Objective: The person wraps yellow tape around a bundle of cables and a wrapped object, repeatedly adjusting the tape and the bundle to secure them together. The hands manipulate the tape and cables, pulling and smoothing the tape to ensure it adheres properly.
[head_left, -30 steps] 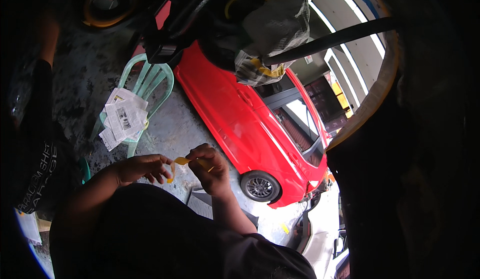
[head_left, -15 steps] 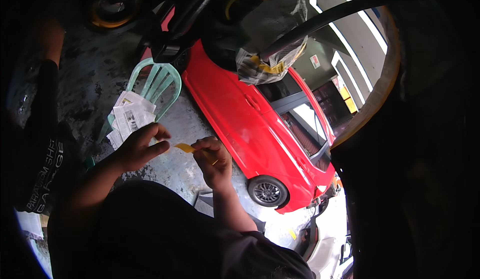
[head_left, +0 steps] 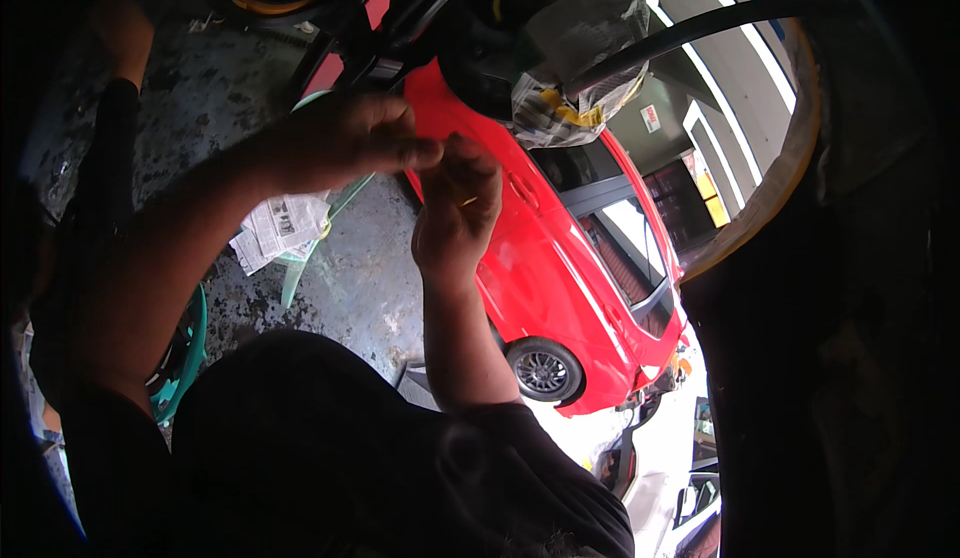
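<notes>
Car (head_left: 530, 248), red and glossy, fills the centre right of the frame, and the change comes in front of it: the left forearm (head_left: 190, 258) has swung up from the lower left, and the right forearm (head_left: 468, 343) rises more steeply from the lower middle. For the work in hand, I judge this to mean close fingerwork with both sides meeting near upper centre.

Compared with half a second ago, the pale green chair (head_left: 293, 283) at centre left is largely covered by the raised arm, with one leg, an edge and a bit of its top rim showing. The newspapers (head_left: 278, 228) on it are partly covered too.

The left hand (head_left: 345, 148), apart from the other in the earlier frame, now reaches its fingertips right up to it; its fingers are bent, but I cannot tell whether they grip anything. The right hand (head_left: 455, 218) has closed, curled fingers and appears to pinch the yellow strip (head_left: 468, 201). That strip hung plainly in view earlier; now, in shadow and blur, just a sliver shows among the right fingers, near upper centre.
</notes>
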Demonstrator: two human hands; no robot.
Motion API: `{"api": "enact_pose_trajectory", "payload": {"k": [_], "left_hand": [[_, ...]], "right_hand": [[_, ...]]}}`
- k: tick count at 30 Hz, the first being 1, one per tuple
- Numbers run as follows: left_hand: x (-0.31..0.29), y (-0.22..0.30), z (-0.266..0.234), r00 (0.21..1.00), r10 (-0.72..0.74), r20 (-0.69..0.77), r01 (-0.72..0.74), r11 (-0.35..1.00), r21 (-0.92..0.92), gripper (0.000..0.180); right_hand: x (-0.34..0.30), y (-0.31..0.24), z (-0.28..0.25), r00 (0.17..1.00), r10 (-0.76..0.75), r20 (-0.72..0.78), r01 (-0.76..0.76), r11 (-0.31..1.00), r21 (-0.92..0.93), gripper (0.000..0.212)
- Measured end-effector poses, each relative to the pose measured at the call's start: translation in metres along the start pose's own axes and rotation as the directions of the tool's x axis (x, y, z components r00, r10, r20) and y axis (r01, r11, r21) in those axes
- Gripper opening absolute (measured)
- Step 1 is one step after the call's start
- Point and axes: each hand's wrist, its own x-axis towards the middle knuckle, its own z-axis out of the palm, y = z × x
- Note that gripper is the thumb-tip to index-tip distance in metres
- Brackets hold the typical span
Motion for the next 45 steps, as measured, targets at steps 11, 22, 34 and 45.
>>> {"api": "enact_pose_trajectory", "payload": {"k": [11,22,34,45], "left_hand": [[0.023,0.046,-0.048,0.832,0.549,-0.073,-0.226,0.457,0.860,0.022],[0.087,0.119,-0.066,0.814,0.580,0.030,-0.029,-0.012,1.000,0.014],[0.101,0.119,-0.062,0.813,0.579,0.064,-0.002,-0.107,0.994,0.011],[0.099,0.116,-0.061,0.843,0.536,0.044,0.028,-0.125,0.992,0.012]], "right_hand": [[0.035,-0.015,0.047,0.993,0.048,-0.106,-0.023,0.974,0.227,0.065],[0.031,0.021,0.029,0.991,-0.108,0.074,0.131,0.853,-0.506,0.077],[0.088,0.036,0.033,0.924,-0.351,0.153,0.364,0.681,-0.636,0.085],[0.100,0.066,0.022,0.945,-0.293,0.144,0.321,0.753,-0.574,0.089]]}}
